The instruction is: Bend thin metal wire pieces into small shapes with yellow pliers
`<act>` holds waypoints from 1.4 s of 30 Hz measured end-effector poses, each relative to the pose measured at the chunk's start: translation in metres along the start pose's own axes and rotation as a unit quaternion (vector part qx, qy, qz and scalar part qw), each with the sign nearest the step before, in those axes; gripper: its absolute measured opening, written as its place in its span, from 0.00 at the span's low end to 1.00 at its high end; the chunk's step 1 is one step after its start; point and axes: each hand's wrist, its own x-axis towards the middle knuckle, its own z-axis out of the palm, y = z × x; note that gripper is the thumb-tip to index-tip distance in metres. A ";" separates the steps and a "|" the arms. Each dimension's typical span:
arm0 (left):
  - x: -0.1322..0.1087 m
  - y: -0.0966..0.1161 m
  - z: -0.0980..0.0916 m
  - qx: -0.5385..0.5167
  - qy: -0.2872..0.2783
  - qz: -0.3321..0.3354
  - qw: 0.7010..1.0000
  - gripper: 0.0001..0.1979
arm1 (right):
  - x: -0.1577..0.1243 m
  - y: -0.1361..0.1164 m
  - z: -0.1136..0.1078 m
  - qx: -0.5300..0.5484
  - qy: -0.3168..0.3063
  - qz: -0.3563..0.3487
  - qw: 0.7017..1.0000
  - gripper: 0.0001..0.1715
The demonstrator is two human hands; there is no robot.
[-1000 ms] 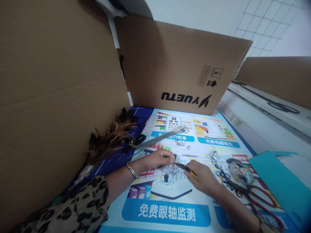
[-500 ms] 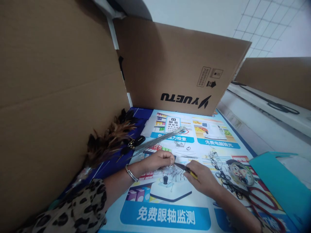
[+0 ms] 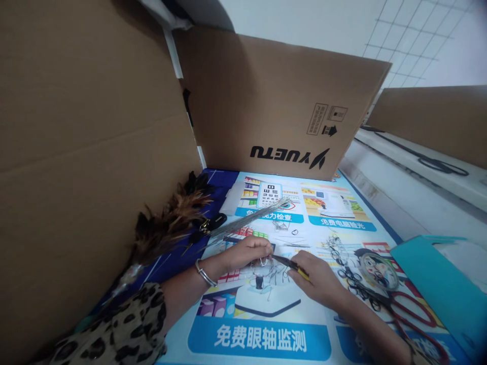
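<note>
My left hand (image 3: 251,250) is closed in a pinch on a thin piece of wire (image 3: 263,261), whose bent loop shows below the fingers. In my right hand (image 3: 317,278) is a pair of pliers (image 3: 291,264) with yellow-and-black handles. The pliers' dark jaws point left and meet the wire at my left fingertips. Under both hands lie loose wire scraps (image 3: 272,276) on the printed mat. Beyond my left hand rests a bundle of straight wires (image 3: 253,217), lying diagonally.
A feather duster (image 3: 171,218) and a black key fob (image 3: 217,221) lie to the left. Red-handled scissors (image 3: 413,309), a roll of clear tape (image 3: 379,271) and dark rings (image 3: 350,276) are at the right, near a teal box (image 3: 433,284). Cardboard panels (image 3: 281,106) stand behind and left.
A bent loop of wire now shows more clearly under my left fingers. Both hands stay in nearly the same place, and the pliers remain at the left fingertips.
</note>
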 end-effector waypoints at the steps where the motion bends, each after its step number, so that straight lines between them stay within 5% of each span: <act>1: 0.000 -0.001 0.000 0.006 0.003 0.003 1.000 0.16 | 0.000 0.000 0.000 0.000 0.000 0.001 1.000 0.08; 13: 0.002 0.000 0.002 0.148 0.034 0.074 0.986 0.16 | 0.001 0.002 -0.001 0.025 -0.006 -0.004 1.000 0.07; 24: 0.002 0.005 0.006 0.293 0.061 0.142 0.943 0.15 | -0.001 -0.001 -0.004 0.016 -0.010 -0.022 1.000 0.08; 42: 0.002 0.005 0.008 0.305 0.098 0.140 0.937 0.15 | -0.002 -0.004 0.005 -0.042 0.020 0.021 0.999 0.08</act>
